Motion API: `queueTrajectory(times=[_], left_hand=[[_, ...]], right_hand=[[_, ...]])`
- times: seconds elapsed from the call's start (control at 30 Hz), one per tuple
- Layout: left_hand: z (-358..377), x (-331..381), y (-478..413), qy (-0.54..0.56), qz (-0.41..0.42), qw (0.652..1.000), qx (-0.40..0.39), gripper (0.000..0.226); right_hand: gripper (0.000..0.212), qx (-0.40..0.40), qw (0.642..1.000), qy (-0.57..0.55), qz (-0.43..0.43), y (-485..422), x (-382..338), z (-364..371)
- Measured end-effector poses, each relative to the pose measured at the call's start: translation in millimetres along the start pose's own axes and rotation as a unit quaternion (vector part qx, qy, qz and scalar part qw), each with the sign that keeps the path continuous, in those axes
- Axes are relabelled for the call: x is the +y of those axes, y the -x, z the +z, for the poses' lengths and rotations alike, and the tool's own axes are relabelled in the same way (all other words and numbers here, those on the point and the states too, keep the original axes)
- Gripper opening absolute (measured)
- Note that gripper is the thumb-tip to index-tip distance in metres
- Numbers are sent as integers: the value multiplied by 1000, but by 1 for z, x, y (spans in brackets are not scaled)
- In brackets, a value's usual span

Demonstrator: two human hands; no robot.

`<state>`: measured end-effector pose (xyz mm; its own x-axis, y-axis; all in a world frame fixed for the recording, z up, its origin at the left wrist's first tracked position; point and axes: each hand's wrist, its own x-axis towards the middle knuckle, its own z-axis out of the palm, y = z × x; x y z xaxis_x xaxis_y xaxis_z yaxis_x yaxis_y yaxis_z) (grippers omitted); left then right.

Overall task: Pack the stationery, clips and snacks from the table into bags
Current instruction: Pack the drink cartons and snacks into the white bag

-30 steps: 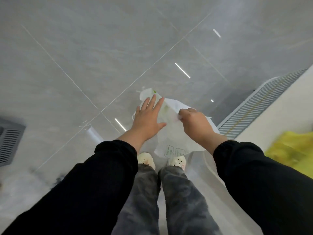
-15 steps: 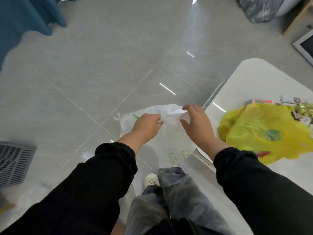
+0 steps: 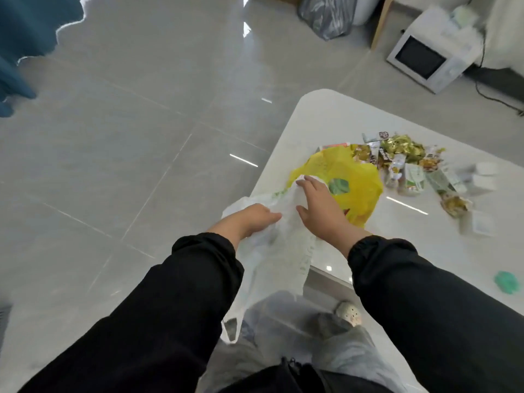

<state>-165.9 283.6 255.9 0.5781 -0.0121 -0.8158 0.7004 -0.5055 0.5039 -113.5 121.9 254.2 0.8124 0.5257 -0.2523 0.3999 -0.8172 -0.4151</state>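
A thin white plastic bag (image 3: pixel 279 262) hangs in front of me at the table's left edge, with both hands on its top. My left hand (image 3: pixel 249 219) pinches the bag's rim from the left. My right hand (image 3: pixel 320 211) grips the rim from the right, fingers curled into the plastic. Just behind my right hand a yellow plastic bag (image 3: pixel 351 177) lies flat on the white table (image 3: pixel 326 123). Beyond it sits a heap of wrapped snacks (image 3: pixel 402 154), several in gold foil, with blurred small packets (image 3: pixel 459 180) to the right.
A green clip-like item (image 3: pixel 507 282) lies at the table's right edge. On the grey tiled floor stand a white microwave (image 3: pixel 428 58) and a dark rubbish bag (image 3: pixel 326 15) at the back. A blue curtain (image 3: pixel 25 32) hangs at the far left.
My view has swung from the floor up and right to the table. Both hands carried the white bag toward the table and the yellow bag, and my left hand went from flat to pinching.
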Motion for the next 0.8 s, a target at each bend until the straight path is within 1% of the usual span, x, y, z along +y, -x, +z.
queueTrajectory(times=[0.07, 0.17, 0.23, 0.3, 0.43, 0.53, 0.6, 0.63, 0.7, 0.73, 0.8], left_hand=[[27, 28, -15, 67, -16, 998, -9, 38], [92, 91, -36, 150, -22, 988, -6, 36], [140, 134, -44, 222, -22, 975, -5, 35], [184, 174, -51, 290, -19, 957, -4, 38], [249, 243, -64, 350, -4, 936, -18, 41], [273, 277, -70, 377, 5, 925, -42, 38], [280, 288, -76, 400, -5, 915, -60, 39], [281, 291, -75, 403, -14, 913, -66, 39], [276, 290, -78, 439, -22, 896, -65, 38], [271, 284, -82, 458, -28, 887, -56, 37], [256, 268, -95, 474, -52, 879, -11, 40]], right_hand=[[56, 2, 1000, -8, 25, 7, 38, -15], [55, 0, 992, -60, 108, 27, 122, -48], [51, -20, 982, -102, 157, 46, 177, -69], [47, -40, 975, -120, 182, 69, 226, -87], [46, -56, 951, -179, 245, 108, 302, -115], [50, -78, 917, -244, 306, 128, 337, -126], [52, -112, 900, -257, 334, 137, 352, -130], [54, -126, 898, -249, 341, 138, 357, -131], [58, -139, 898, -226, 350, 135, 363, -136], [58, -136, 897, -228, 353, 131, 364, -139], [55, -128, 897, -239, 350, 121, 360, -143]])
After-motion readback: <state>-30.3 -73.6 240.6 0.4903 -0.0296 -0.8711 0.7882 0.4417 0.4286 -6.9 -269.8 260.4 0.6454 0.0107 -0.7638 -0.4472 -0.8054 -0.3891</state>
